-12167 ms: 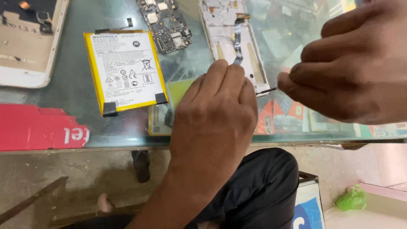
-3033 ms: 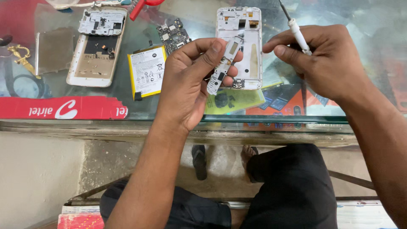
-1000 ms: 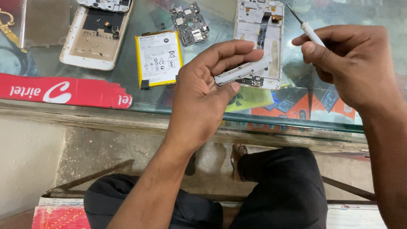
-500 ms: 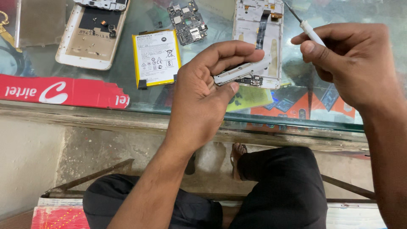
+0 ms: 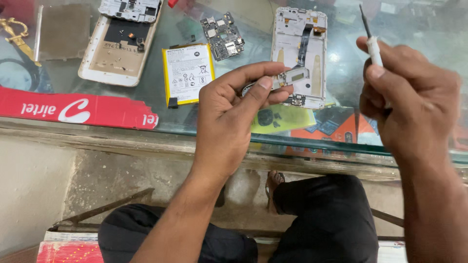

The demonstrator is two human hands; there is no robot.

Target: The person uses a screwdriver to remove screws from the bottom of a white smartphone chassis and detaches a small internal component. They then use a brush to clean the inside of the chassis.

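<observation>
Glass counter [image 5: 341, 87] carries a white phone frame [image 5: 312, 73], a gold back shell [image 5: 114, 56], a yellow-edged flat battery [image 5: 186, 73] and a dark circuit board [image 5: 222, 38]; left hand [image 5: 229, 122] pinches a small silver bracket [image 5: 287, 80] above the frame's near end, right hand [image 5: 414, 102] clamps a white-handled screwdriver [image 5: 374, 46] upright, well apart.
</observation>
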